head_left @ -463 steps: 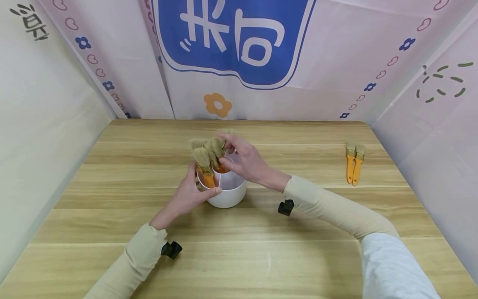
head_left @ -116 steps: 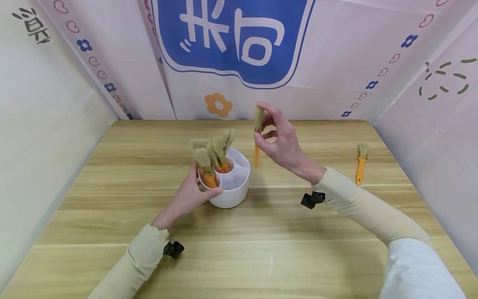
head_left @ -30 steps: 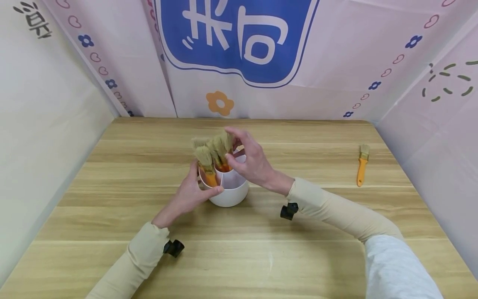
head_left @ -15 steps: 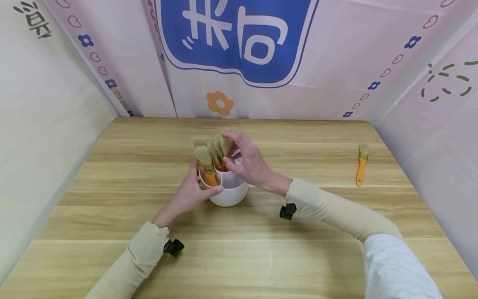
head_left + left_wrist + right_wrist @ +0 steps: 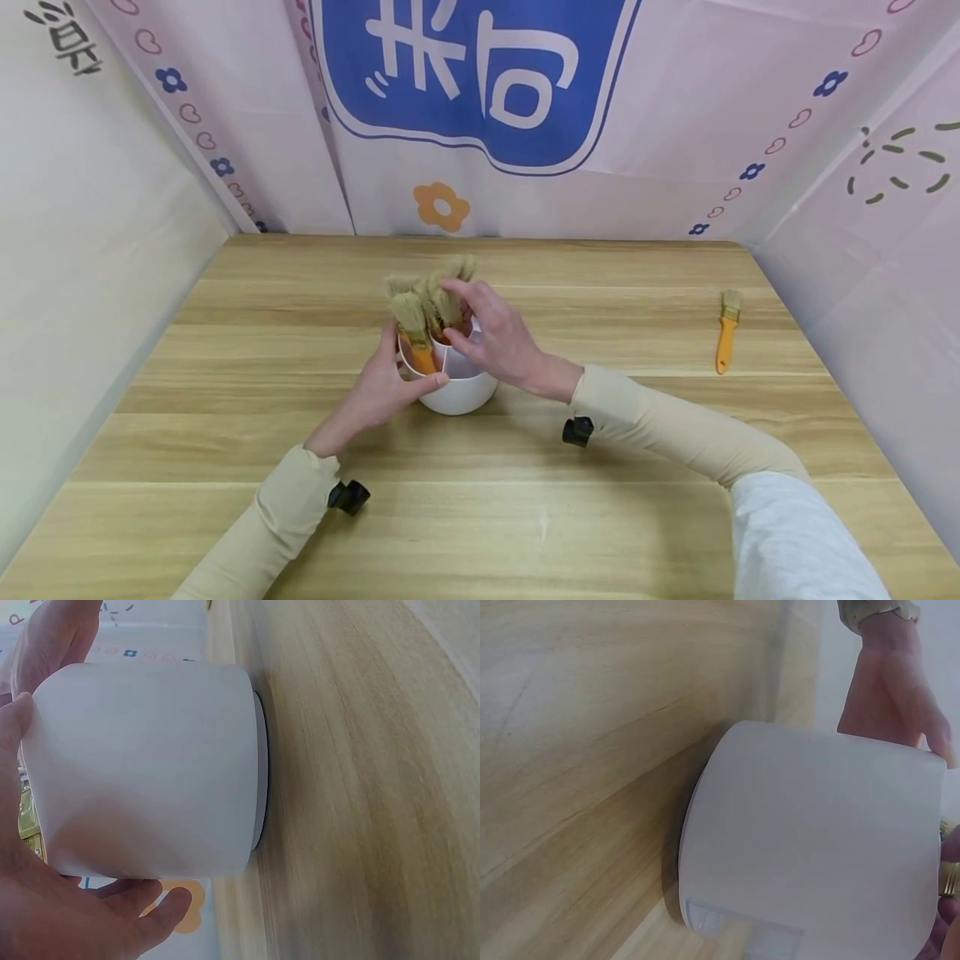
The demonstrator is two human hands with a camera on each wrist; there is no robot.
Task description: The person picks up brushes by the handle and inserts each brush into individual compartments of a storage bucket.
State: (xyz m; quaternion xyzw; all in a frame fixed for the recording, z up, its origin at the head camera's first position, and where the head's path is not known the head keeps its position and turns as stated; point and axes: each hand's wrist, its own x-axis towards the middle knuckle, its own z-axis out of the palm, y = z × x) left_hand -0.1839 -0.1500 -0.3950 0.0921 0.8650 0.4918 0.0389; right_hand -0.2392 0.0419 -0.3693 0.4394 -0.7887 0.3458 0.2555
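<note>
A white round container (image 5: 459,398) with inner dividers stands on the table. My left hand (image 5: 377,387) grips its left side, thumb at the front rim and fingers round the wall, as the left wrist view of the container (image 5: 150,765) also shows. Several paintbrushes (image 5: 409,315) with orange handles stand bristles-up in the left compartment and in the round middle one. Over the middle compartment, my right hand (image 5: 510,342) pinches a paintbrush (image 5: 447,307) near its metal band. In the right wrist view, a brass-coloured band (image 5: 950,879) shows between the fingers at the rim.
One more paintbrush (image 5: 725,335) lies on the wooden table (image 5: 555,517) at the far right, bristles away from me. Printed cloth walls (image 5: 660,167) close off the back and both sides.
Of two paintbrushes lying at the right, one was picked up and carried left into the container by my right hand. Lately that hand has shifted slightly lower and left among the bristles.
</note>
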